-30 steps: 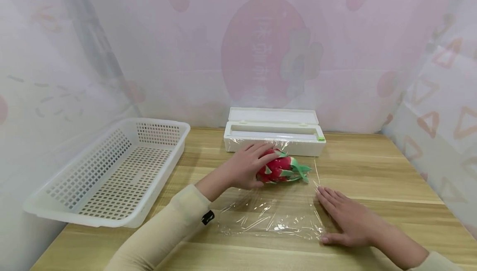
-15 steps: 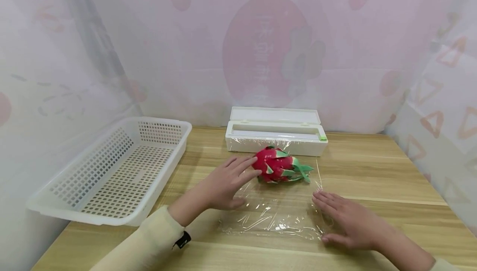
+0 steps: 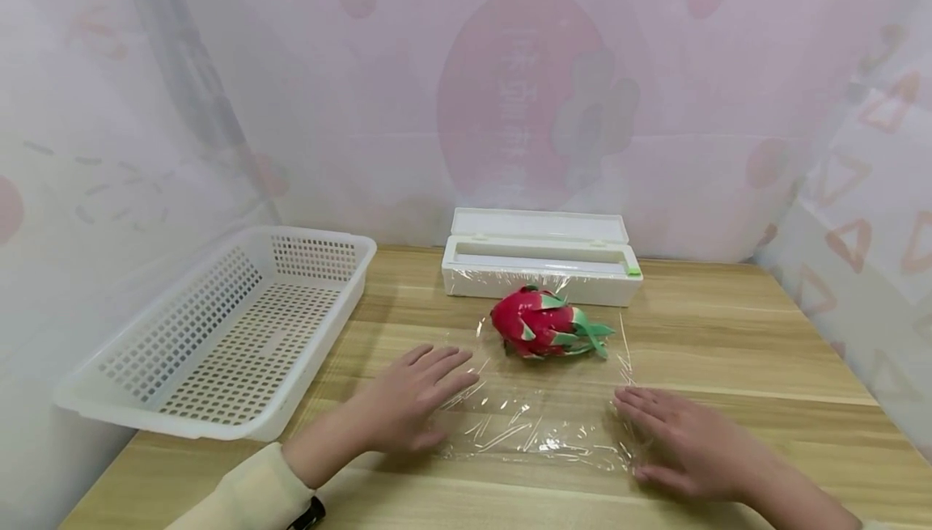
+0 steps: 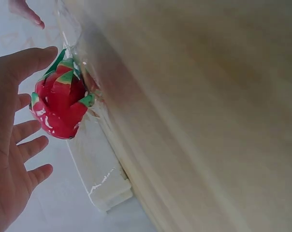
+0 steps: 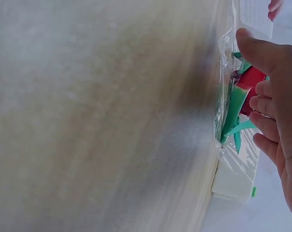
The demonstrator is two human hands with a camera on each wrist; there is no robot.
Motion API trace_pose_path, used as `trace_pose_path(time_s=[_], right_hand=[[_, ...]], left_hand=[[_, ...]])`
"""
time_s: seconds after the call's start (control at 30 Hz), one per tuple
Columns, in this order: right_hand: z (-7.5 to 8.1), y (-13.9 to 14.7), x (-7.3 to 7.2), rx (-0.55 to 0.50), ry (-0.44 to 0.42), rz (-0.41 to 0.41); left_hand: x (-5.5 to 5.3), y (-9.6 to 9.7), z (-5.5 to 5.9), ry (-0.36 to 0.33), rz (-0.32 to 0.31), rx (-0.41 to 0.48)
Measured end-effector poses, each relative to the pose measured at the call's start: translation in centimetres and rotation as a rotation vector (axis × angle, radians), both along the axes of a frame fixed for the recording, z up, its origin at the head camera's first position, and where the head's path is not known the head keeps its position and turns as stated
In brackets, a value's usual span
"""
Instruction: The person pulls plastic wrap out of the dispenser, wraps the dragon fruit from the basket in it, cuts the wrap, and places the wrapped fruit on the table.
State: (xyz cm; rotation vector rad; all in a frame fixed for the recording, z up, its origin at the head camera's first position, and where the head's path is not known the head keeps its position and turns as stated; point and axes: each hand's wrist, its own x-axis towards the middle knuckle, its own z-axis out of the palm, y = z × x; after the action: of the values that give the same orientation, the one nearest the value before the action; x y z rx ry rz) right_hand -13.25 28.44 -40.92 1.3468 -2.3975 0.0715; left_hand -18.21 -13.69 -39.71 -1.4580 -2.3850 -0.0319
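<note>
A red dragon fruit (image 3: 535, 324) with green leafy tips lies on a sheet of clear cling film (image 3: 524, 425) spread over the table. The film runs back to a white cling film box (image 3: 542, 283) with its lid raised. My left hand (image 3: 408, 400) is over the film's left edge, fingers extended, apart from the fruit. At the film's right edge is my right hand (image 3: 692, 441), its fingers also extended and holding nothing. In the left wrist view the dragon fruit (image 4: 61, 99) shows beyond the fingertips; in the right wrist view my right hand (image 5: 276, 101) partly covers it.
A white perforated plastic basket (image 3: 247, 336) stands on the left of the wooden table (image 3: 757, 352). Behind the box hangs a pale printed cloth (image 3: 379, 109), with further cloth panels along both sides.
My left hand has let go of the dragon fruit and drawn back toward the lower left, to the film's left edge. The right hand has stayed nearly in place.
</note>
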Motion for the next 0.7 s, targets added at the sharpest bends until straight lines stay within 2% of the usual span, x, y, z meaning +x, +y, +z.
trace_pose_path(time_s=[0.17,0.27,0.43,0.7], right_hand=[[-0.2,0.0,0.4,0.037,-0.024,-0.023],[-0.3,0.0,0.5,0.055,-0.028,-0.024],[-0.4,0.1,0.6,0.055,-0.029,-0.015],[-0.5,0.2,0.5,0.039,-0.026,0.034]], left_hand=[[0.9,-0.8,-0.4,-0.05,0.022,-0.052],[1.3,-1.3,-0.6,-0.053,0.019,-0.101],[1.7,-1.7,-1.0,-0.06,-0.015,-0.151],[1.7,-1.4,-1.6,-0.067,-0.098,-0.155]])
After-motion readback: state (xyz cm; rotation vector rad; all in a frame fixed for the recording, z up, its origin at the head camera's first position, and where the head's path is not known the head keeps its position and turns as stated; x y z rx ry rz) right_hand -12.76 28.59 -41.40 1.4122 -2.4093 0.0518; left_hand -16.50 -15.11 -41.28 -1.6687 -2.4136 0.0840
